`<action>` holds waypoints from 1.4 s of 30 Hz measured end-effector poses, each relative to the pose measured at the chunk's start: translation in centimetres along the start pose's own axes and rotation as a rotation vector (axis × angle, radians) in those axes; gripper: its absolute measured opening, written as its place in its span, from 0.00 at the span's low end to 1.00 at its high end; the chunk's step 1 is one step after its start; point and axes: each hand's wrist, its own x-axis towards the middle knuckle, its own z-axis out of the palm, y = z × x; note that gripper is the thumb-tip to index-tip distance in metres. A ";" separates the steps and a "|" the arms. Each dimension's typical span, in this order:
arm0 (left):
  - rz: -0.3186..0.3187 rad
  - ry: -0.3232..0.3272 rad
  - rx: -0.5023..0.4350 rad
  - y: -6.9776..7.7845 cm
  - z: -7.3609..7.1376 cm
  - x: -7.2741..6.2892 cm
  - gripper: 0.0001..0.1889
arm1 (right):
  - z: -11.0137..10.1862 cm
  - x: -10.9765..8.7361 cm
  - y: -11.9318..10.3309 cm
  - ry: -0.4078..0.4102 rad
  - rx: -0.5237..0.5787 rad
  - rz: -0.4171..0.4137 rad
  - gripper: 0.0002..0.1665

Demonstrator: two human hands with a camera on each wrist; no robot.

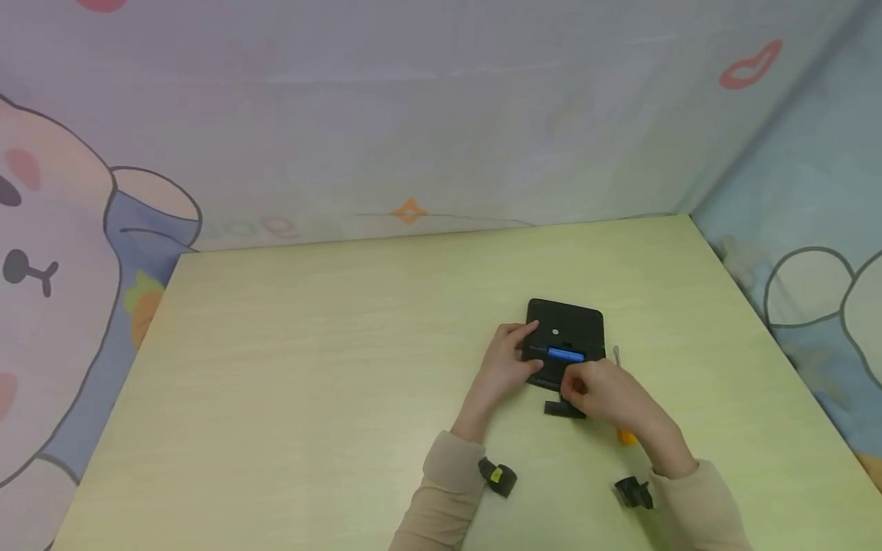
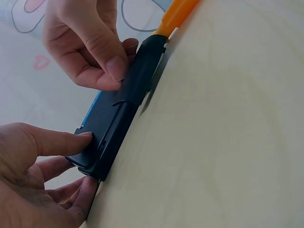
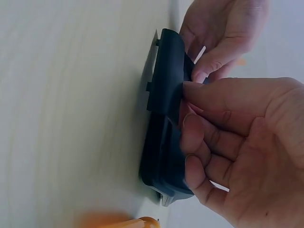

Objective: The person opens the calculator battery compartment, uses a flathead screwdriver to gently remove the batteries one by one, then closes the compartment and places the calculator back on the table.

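Observation:
A flat black device (image 1: 568, 321) lies on the table with its battery compartment uncovered; a blue battery (image 1: 566, 354) shows inside. My left hand (image 1: 505, 361) grips the device's left side, thumb on top and other fingers at its edge. At the near edge, my right hand (image 1: 606, 389) pinches a black battery cover (image 3: 166, 71) between thumb and fingers. The cover is tilted and has two small tabs along one edge. In the left wrist view the cover (image 2: 142, 66) overlaps the device's near edge.
A screwdriver with an orange handle (image 1: 625, 436) lies right of the device, its metal shaft (image 1: 616, 355) pointing away and its middle hidden by my right hand. Printed cloth (image 1: 441, 115) hangs behind the pale table (image 1: 310, 367) and along its sides.

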 end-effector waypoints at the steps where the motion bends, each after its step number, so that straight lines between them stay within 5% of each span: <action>1: 0.001 0.000 0.000 0.0 0.0 0.0 0.33 | 0.0 0.0 0.0 -0.004 -0.003 0.005 0.05; 19: -0.008 -0.003 -0.008 0.4 -0.2 -0.1 0.33 | 0.7 -0.1 -0.2 0.029 -0.078 -0.030 0.08; 42: -0.009 -0.003 0.017 0.1 0.0 -0.1 0.33 | 0.2 -0.4 -0.2 0.058 -0.046 0.025 0.07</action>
